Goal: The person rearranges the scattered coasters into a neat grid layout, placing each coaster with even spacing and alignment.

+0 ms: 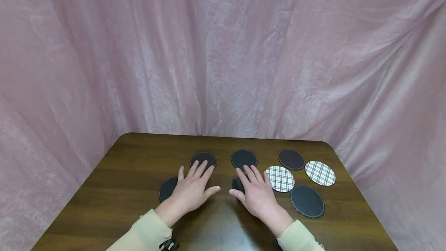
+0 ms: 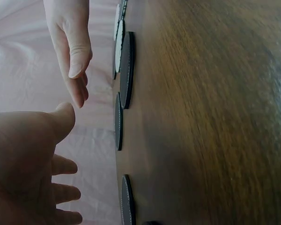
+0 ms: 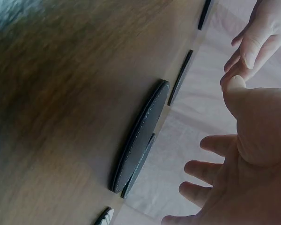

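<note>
Both hands are held above the table with fingers spread, palms down and nothing in them. My left hand point(image 1: 191, 189) overlaps a dark round coaster point(image 1: 202, 159) at the back and another black coaster point(image 1: 168, 189) to its left in the head view. My right hand point(image 1: 258, 195) partly covers a black coaster point(image 1: 237, 184), with one more black coaster point(image 1: 244, 159) just beyond its fingertips. From the left wrist view, a gap shows between the left hand point(image 2: 25, 159) and the tabletop. Stitching runs round the edge of a black coaster point(image 3: 140, 138) in the right wrist view.
Right of the right hand lie two white plaid coasters, a nearer one point(image 1: 280, 179) and a farther one point(image 1: 320, 173). A dark brown coaster point(image 1: 291, 159) and a large black coaster point(image 1: 307, 202) lie beside them. Pink curtains point(image 1: 223, 57) hang behind the brown wooden table point(image 1: 115, 189).
</note>
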A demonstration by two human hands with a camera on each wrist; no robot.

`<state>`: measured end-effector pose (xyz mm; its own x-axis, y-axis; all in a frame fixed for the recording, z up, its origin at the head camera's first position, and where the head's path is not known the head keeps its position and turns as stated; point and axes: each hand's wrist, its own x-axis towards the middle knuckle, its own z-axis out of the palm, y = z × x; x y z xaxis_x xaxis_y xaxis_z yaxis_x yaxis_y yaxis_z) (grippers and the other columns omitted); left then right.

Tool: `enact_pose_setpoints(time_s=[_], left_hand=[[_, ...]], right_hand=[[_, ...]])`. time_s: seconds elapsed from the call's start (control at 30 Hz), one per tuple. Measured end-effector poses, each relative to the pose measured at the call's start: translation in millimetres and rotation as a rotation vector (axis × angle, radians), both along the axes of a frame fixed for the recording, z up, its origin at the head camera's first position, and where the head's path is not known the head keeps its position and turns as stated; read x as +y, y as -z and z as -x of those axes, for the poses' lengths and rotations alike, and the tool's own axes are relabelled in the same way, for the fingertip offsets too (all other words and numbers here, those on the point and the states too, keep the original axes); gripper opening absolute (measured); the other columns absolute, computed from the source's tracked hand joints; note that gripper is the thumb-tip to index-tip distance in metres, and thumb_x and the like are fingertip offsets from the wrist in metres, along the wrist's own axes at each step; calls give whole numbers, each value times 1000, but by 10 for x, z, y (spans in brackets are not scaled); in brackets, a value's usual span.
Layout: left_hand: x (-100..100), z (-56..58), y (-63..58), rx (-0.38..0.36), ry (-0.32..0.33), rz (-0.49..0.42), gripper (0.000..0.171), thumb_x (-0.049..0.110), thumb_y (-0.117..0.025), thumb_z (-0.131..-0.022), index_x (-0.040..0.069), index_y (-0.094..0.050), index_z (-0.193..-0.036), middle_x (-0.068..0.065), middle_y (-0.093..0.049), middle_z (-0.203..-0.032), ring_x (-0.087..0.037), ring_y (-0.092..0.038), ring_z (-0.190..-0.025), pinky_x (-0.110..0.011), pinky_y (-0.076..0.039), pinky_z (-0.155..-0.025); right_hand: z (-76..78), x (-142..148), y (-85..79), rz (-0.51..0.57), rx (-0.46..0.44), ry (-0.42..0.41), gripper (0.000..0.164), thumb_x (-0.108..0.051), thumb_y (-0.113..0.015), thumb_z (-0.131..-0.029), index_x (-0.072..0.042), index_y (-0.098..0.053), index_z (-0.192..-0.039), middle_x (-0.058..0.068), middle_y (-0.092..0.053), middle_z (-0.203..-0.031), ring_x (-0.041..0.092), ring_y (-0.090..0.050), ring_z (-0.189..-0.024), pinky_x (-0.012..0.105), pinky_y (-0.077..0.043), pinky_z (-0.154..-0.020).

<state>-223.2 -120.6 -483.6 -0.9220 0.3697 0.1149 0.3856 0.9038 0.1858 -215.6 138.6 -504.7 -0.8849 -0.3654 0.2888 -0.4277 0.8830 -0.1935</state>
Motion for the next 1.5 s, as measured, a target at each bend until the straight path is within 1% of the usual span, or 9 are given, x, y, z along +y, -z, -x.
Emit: enact_pose_setpoints(time_s=[0.13,0.3,0.43,0.63,0.8,0.93,1.2,1.5], left_hand=[[-43,0,5,2,-8,-8,78,65,-60,-108,17,-50,-168,-15,-38,-176,-45,-30,-163,-83,-19,-119],[-101,15,-12,-1,-14,-22,77,63,-62,-108,15,-50,-167,-16,-39,-175,-45,-30,-163,-83,-18,-119],[-161,23,-5,-8,-35,-16,77,63,-62,-108,15,-50,-167,-15,-39,-175,-44,-29,-163,-84,-18,-119],[-244,27,26,-12,-55,-18,77,61,-64,-108,13,-50,-167,-17,-40,-174,-45,-30,-162,-84,-18,-118],[-309,-3,45,-23,-71,-20,77,60,-65,-107,12,-51,-166,-17,-41,-173,-45,-32,-162,-84,-19,-118],[-362,-24,62,-13,-81,-20,77,59,-66,-107,11,-51,-166,-18,-43,-172,-45,-33,-161,-83,-22,-118],[-473,-59,96,-10,-96,-36,76,56,-68,-107,9,-52,-165,-19,-45,-171,-47,-34,-160,-84,-23,-116],[-589,-93,127,-51,-120,-38,75,56,-68,-107,9,-53,-164,-20,-44,-171,-47,-34,-160,-84,-24,-116]], right_hand=[[-11,-24,-13,-13,-28,7,81,-67,-61,-105,-15,-51,-166,19,-48,-168,44,-39,-158,76,-29,-120],[-38,-68,-81,-4,-57,3,80,-64,-63,-105,-12,-52,-165,19,-48,-168,43,-38,-159,75,-29,-120],[-59,-122,-128,-2,-103,-4,78,-59,-65,-106,-10,-51,-166,20,-46,-169,43,-35,-160,74,-28,-122],[-50,-186,-114,-25,-109,-1,78,-60,-63,-107,-11,-50,-166,19,-46,-169,42,-36,-160,72,-29,-122],[-63,-232,-104,-19,-116,-19,78,-59,-64,-107,-9,-51,-165,20,-47,-168,43,-38,-159,72,-30,-122],[-66,-269,-113,-11,-115,-25,78,-57,-67,-106,-7,-51,-165,20,-48,-168,42,-39,-158,71,-31,-122],[-55,-355,-105,-22,-156,-28,80,-58,-66,-107,-7,-48,-167,18,-45,-170,42,-36,-160,71,-28,-123],[-36,-434,-56,-24,-179,-45,81,-59,-65,-107,-7,-48,-166,18,-44,-171,40,-34,-161,71,-27,-123]])
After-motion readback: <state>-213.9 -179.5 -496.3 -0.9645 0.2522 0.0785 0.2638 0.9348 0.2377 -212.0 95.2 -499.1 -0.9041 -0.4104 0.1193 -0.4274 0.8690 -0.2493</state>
